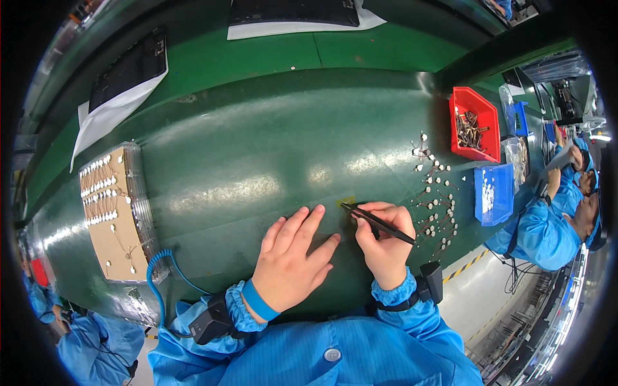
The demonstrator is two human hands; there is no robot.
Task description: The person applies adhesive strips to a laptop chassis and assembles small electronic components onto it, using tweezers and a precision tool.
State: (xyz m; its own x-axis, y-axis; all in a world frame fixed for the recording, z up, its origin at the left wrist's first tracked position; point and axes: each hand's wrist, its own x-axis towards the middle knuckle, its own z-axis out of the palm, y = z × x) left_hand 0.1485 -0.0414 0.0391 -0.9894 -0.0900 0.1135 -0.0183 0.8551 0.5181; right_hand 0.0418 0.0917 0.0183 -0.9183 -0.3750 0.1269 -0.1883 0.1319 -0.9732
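My right hand (389, 248) grips a pair of black tweezers (394, 233) between thumb and fingers. The tips point left, down at a small yellowish mark (346, 201) on the green tabletop (244, 135). Whether anything sits between the tips is too small to tell. Beside it on the left, my left hand (291, 267) rests palm down on the table with its fingers spread and nothing held. A blue wrist strap (259, 301) circles my left wrist. To the right of my right hand lie several small white round parts with thin wires (434, 204), scattered in loose rows.
A red bin (492, 132) of small brownish parts stands at the right, with a blue bin (505, 193) of white pieces nearer. A cardboard-topped stack (106, 241) bearing wired discs sits at left, near a coiled blue cord (152, 276). Co-workers (547, 225) sit beyond the right edge.
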